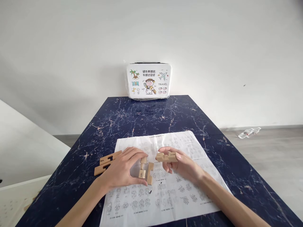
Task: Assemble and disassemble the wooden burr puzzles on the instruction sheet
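Note:
My left hand [127, 165] curves over the printed sheet [170, 205], its thumb and forefinger at opposite ends of a notched wooden puzzle piece [142, 173] with a dark mark on its end block. Just right of that piece, close to the thumb tip, lies another notched piece [150, 178]. My right hand [181, 162] holds a third notched wooden piece [166, 156] level above the sheet, pinched at its right end. Two flat wooden pieces with dark cut-outs, an upper one [106, 158] and a lower one [98, 170], lie left of my left hand, which partly covers them.
The sheet of printed diagrams lies on a dark blue marbled table [146, 118]. A white case [149, 81] with cartoon travel pictures stands at the far edge against the wall. A clear plastic bottle [248, 133] lies on the floor at right. White furniture [19, 195] is at lower left.

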The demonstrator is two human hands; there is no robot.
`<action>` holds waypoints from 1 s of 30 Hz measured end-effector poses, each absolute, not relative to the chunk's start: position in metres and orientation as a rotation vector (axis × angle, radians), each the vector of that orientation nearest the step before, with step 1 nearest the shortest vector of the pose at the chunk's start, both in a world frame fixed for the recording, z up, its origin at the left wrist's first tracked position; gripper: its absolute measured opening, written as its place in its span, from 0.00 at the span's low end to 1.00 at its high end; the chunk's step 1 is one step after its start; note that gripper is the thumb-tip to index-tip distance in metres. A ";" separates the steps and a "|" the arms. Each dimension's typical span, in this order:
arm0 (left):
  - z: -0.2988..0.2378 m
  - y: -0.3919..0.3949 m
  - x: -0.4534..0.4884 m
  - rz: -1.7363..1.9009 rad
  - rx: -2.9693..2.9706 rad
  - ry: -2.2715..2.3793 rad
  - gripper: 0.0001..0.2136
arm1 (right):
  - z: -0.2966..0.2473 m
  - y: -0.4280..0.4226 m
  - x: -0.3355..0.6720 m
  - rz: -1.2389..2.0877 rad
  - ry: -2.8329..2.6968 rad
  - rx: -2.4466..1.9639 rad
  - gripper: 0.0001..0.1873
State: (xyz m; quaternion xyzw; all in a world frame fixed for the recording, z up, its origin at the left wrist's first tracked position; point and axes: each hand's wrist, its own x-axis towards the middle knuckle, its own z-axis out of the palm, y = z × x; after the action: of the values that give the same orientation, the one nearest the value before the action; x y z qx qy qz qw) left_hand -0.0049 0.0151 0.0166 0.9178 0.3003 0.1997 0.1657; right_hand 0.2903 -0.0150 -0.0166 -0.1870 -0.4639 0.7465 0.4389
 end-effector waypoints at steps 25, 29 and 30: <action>-0.002 -0.015 0.027 0.888 2.231 0.997 0.29 | -0.019 -0.014 0.288 1.856 -1.461 -0.340 0.40; -0.003 -0.017 0.028 0.847 2.264 0.909 0.28 | -0.016 -0.019 0.281 1.903 -1.554 -0.363 0.41; -0.004 -0.018 0.028 0.844 2.280 0.898 0.29 | -0.016 -0.020 0.280 1.907 -1.555 -0.379 0.41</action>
State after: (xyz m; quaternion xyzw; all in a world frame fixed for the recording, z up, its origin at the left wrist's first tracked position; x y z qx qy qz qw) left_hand 0.0283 -0.0178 -0.0038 0.8466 0.3335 0.3136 0.2716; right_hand 0.2799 -0.0199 -0.0158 -0.1441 -0.5918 0.7255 0.3204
